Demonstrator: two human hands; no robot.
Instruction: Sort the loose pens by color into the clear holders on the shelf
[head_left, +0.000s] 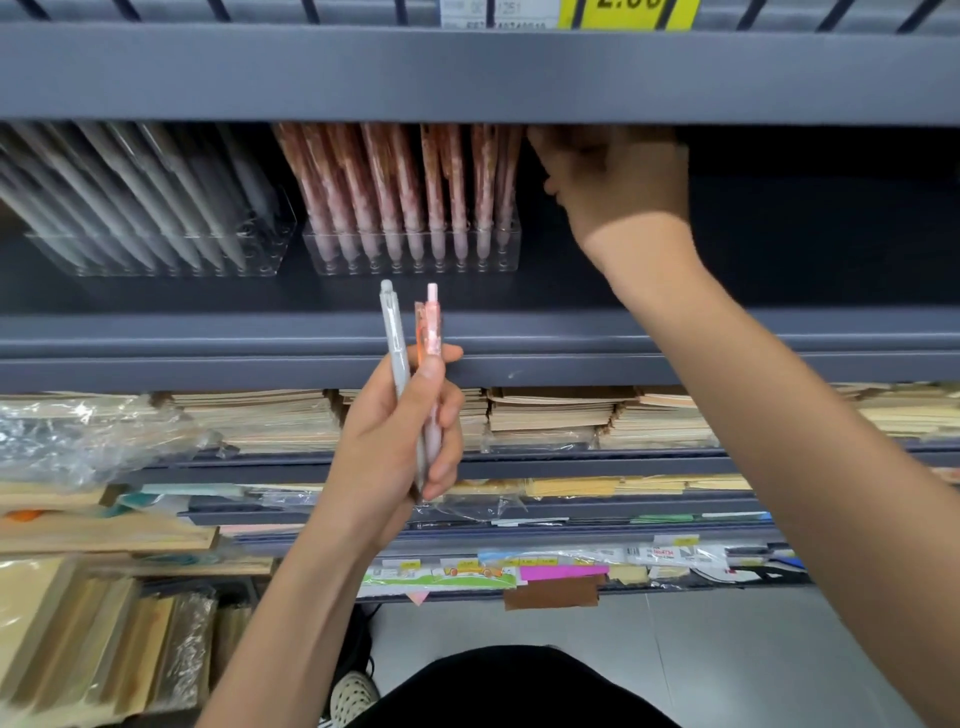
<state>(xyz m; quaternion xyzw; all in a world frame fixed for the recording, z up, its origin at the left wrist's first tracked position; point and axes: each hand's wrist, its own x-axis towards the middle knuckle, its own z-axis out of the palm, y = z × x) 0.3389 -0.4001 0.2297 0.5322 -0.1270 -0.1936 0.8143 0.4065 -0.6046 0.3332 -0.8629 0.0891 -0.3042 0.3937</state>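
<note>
Holds a grey pen (395, 343) and a pink pen (432, 322) upright at frame centre in the left hand (395, 431), fingers (441, 462) clamped round both. Reaches with the right hand (618, 182) to the upper right, just beside the pink holder (415, 262); cannot tell whether those shadowed fingers (550, 150) pinch anything. Risks knocking the leaning pink rows askew, working half blind under the upper shelf (467, 73). May also let one paired pen slip, or land it outside the grey holder (156, 262) at upper left.

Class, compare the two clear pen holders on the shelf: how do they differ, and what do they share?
The left holder carries grey pens; the right holder carries pink ones. The left holder's pens lean strongly leftward; the right holder's stand nearer upright. Both are clear and sit on the same shelf.
</note>
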